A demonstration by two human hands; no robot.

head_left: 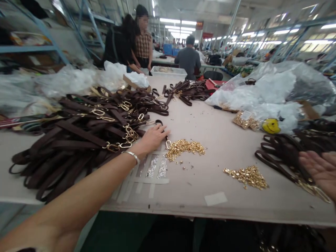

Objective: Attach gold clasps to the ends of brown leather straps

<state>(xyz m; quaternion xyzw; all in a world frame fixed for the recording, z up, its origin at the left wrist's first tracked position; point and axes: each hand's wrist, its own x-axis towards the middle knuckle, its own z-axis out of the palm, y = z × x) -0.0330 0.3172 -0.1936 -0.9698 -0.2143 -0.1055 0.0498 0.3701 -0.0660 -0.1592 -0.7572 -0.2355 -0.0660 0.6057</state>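
My left hand point(154, 137) reaches out over the table, a silver bangle on its wrist, fingers stretched and resting on the end of a dark brown strap point(160, 123) with a gold ring at the edge of a large heap of brown straps point(78, 140). Right beside the fingers lies a pile of small gold metal parts point(183, 147). My right hand point(320, 171) is at the right edge, palm up and fingers apart, over another bunch of brown straps point(283, 154) with a gold clasp. A second gold pile point(248, 176) lies between the hands.
More straps point(187, 91) lie at the far end. Clear plastic bags point(273, 91) fill the right, with a yellow tape roll point(271, 126). Tape strips point(154, 171) are stuck near the front edge. Two people stand at the far left end, another sits beyond with back turned.
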